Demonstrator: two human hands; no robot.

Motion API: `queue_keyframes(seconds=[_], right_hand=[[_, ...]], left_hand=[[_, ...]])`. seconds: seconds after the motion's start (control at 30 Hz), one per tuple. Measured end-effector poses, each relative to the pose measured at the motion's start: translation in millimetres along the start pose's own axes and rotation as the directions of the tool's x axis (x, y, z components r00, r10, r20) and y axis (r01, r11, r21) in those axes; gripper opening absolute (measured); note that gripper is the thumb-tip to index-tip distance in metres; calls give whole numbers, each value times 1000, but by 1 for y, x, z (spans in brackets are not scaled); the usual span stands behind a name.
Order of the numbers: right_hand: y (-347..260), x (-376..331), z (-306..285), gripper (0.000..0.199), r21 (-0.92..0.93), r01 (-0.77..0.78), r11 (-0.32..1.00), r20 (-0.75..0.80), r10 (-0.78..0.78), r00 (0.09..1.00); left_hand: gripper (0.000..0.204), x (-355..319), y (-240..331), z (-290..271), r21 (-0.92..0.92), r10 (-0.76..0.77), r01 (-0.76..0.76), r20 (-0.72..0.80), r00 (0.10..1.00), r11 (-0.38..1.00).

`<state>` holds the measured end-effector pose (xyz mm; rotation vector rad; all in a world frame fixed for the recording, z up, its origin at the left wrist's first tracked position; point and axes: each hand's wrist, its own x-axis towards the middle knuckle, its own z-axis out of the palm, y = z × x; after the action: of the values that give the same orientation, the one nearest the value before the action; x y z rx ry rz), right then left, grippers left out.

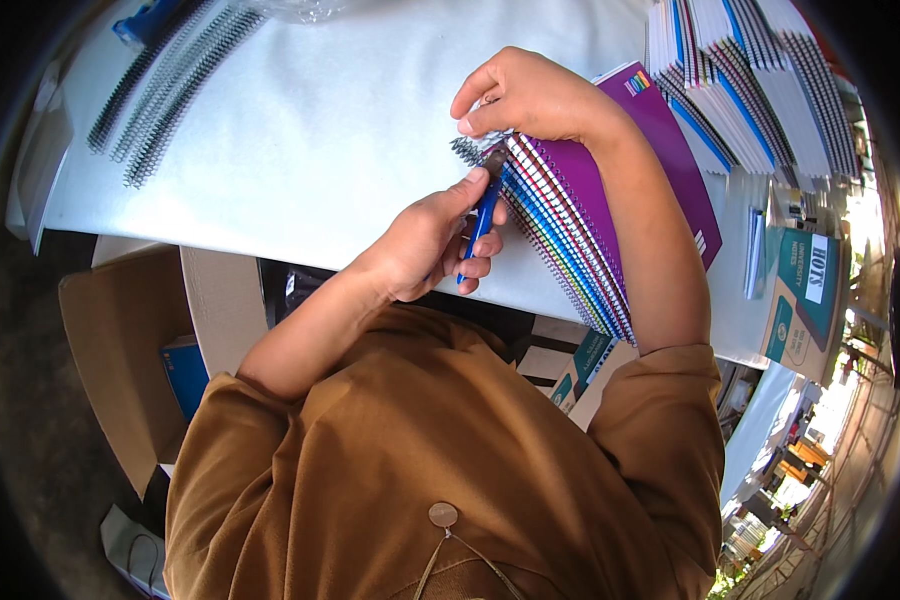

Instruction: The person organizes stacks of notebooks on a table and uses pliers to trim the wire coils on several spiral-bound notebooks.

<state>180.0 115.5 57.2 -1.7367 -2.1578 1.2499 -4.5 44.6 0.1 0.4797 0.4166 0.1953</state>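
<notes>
Gripping a pair of blue-handled pliers (pixel 483 215), the left hand (pixel 432 232) has its fingers wrapped round the handles and its thumb laid along them; the dark metal head of the tool sits at the upper end of a bundle of spiral-bound notebooks (pixel 568 240), right beside the jutting silver coil ends (pixel 465 151). Arching over that same end from the right, the right hand (pixel 530 95) has bent fingers, with thumb and index fingertips close together just above the coil ends; whether they pinch any wire I cannot tell.

Lying on the white-covered surface (pixel 300 185), the notebooks are fanned beneath the right forearm, their bound edges facing left; a purple cover (pixel 665 160) is uppermost, and the coils below show white, blue, red and greenish tones.

Toward the upper left of the surface lie long spiral coils (pixel 185 95), dark and silver, side by side; a blue object (pixel 142 27) and some clear plastic (pixel 305 8) are near their far ends. At the upper right stand stacks of notebooks (pixel 750 95) with white pages and coiled edges; below them is a teal-and-tan carton (pixel 800 300); at the lower left, beyond the surface's near edge, an open brown cardboard box (pixel 120 350) holds a blue item (pixel 184 375).
</notes>
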Motion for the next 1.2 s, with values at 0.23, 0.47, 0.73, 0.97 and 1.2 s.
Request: queue_keyframes(seconds=[0.23,0.47,0.73,0.97,1.2], right_hand=[[3,2,-2,33,32,14,999,28,-15,1000],[3,2,-3,34,137,35,990,55,-43,998],[2,0,-4,33,123,51,991,37,-56,998],[2,-1,-4,29,135,37,990,28,-41,999],[10,4,-12,28,389,23,921,-54,-2,999]], left_hand=[[56,-7,6,18,16,-10,11,-75,997,1000],[55,1,7,-7,-257,39,44,308,950,965],[62,-3,9,18,38,33,-31,-34,999,999],[54,2,10,10,-145,59,-35,161,985,989],[61,-5,5,16,-107,18,-13,49,999,994]])
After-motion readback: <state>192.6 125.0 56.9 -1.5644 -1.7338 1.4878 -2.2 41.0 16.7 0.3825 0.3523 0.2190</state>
